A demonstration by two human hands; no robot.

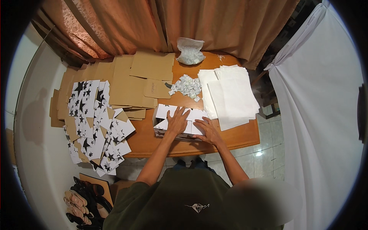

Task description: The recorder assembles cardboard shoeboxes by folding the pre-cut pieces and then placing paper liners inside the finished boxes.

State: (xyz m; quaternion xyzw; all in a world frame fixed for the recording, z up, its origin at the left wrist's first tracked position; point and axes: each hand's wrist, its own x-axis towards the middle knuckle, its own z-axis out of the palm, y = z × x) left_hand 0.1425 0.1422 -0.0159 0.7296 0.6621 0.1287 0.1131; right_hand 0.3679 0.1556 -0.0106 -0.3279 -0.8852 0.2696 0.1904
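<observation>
A white cardboard box (189, 127) with dark star prints lies near the front edge of the table, its left end partly open. On its top panels rests my left hand (178, 122), fingers spread and stretched forward. My right hand (209, 131) lies over the right part of the box, fingers apart, with the thumb near the front edge. Both hands touch the box without wrapping round anything. Just behind it is a heap of small white sachets (188, 86). Its inside is mostly hidden.
Flat white star-printed cardboard pieces (86, 115) overlap at left, beside brown cardboard sheets (128, 92). White paper sheets (234, 94) are stacked at right. A clear plastic bag (190, 51) sits at the back of the wooden table (241, 138). Shoes (82, 203) stand at lower left.
</observation>
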